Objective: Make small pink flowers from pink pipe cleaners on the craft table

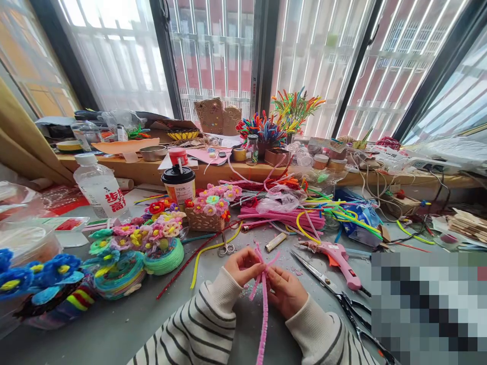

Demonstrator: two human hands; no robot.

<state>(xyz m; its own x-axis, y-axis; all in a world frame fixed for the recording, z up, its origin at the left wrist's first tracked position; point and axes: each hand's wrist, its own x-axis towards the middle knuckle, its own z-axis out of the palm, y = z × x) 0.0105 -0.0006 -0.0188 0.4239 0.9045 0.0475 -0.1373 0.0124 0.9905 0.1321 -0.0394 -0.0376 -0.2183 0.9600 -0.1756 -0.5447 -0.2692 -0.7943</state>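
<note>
Pink pipe cleaners (264, 314) cross between my fingers over the front of the grey table, one long end hanging down toward me. My left hand (243, 264) is closed in a pinch on them near the crossing. From the other side, my right hand (285, 290) pinches the same pipe cleaners, its lower fingers curled under. Just right of my right hand lie large black-handled scissors (331, 286) and a pink glue gun (337, 261). Small scissors (225, 247) and a short pale stick-like piece (276, 242) lie beyond my hands.
Bundled pink pipe cleaners (283, 217) lie beyond the hands. Fluffy flower baskets (163, 256) line the left, near a water bottle (101, 187) and a lidded cup (178, 183). A cluttered wooden ledge (213, 170) runs below the windows. A blurred patch (429, 309) covers the lower right.
</note>
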